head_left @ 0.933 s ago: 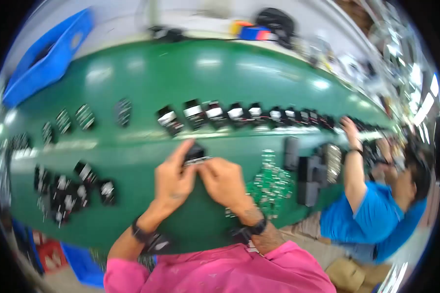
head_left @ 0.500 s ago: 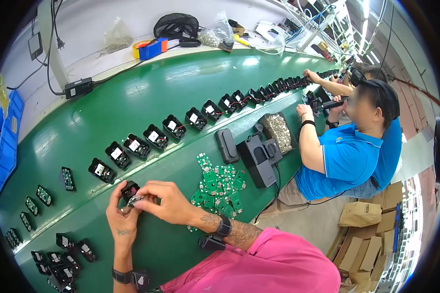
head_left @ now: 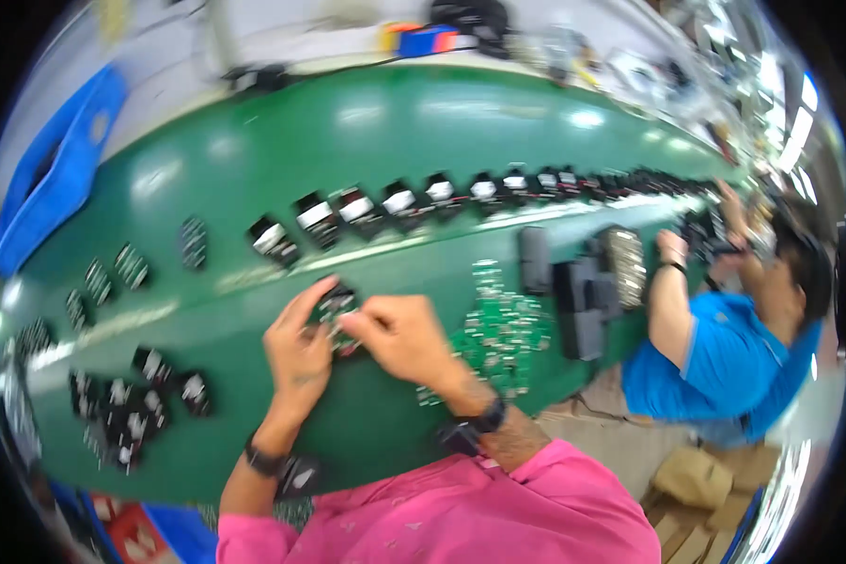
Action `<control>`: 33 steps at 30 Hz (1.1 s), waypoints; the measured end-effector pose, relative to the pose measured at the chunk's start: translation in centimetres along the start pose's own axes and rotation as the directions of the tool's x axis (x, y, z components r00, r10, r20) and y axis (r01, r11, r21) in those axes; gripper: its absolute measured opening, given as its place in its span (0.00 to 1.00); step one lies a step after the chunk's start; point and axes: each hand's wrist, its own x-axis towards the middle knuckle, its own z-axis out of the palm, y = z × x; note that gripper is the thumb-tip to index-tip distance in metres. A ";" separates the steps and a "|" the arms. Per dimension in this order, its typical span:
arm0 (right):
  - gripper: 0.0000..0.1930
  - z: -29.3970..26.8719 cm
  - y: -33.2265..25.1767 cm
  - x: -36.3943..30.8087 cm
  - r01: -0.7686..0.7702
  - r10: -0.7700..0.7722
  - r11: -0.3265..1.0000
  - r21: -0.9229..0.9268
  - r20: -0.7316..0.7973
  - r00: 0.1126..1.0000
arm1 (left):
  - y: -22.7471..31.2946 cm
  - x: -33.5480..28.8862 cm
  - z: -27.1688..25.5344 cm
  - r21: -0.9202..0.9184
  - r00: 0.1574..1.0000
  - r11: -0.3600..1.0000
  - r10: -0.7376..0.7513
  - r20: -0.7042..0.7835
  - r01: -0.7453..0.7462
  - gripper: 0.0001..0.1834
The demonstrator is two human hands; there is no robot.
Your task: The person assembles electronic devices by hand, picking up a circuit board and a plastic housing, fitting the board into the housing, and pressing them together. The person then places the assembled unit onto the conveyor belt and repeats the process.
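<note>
Between my hands is a small black plastic housing (head_left: 336, 299) with what looks like a green circuit board in its open side; motion blurs the detail. My left hand (head_left: 298, 352) grips it from the left, fingers wrapped along its side. From the right, my right hand (head_left: 406, 340) presses thumb and fingers together at the housing's near part; whether a small part sits in that pinch I cannot make out. A pile of green circuit boards (head_left: 503, 334) lies to the right of my right hand. Beyond my hands runs a row of black housings (head_left: 357, 211) with white labels.
Loose black assemblies (head_left: 132, 414) lie at the left near side, and several boards (head_left: 132, 267) stand farther back. A blue bin (head_left: 61, 179) is at the far left. Right of the pile are a black case (head_left: 534, 258), a black device (head_left: 576, 310) and a co-worker in blue (head_left: 733, 357).
My view has swung left and blurred, so the scene sits farther right. My right hand has come closer over the housing, where a small shiny part showed in its fingers before.
</note>
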 end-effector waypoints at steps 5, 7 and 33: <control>0.12 -0.9 -0.4 0.1 0.048 -0.049 0.997 0.060 0.025 0.998 | 1.3 0.3 0.2 -0.033 0.996 0.999 -0.041 0.074 0.043 0.32; 0.13 -0.4 -0.6 0.2 0.064 -0.064 0.998 0.001 -0.003 0.998 | 1.3 0.1 -0.1 -0.109 0.999 0.993 -0.042 0.027 0.045 0.31; 0.17 1.2 0.0 0.8 -0.043 0.040 0.980 0.196 0.018 0.999 | 2.2 0.1 0.2 -0.312 0.977 0.925 -0.207 0.060 0.215 0.16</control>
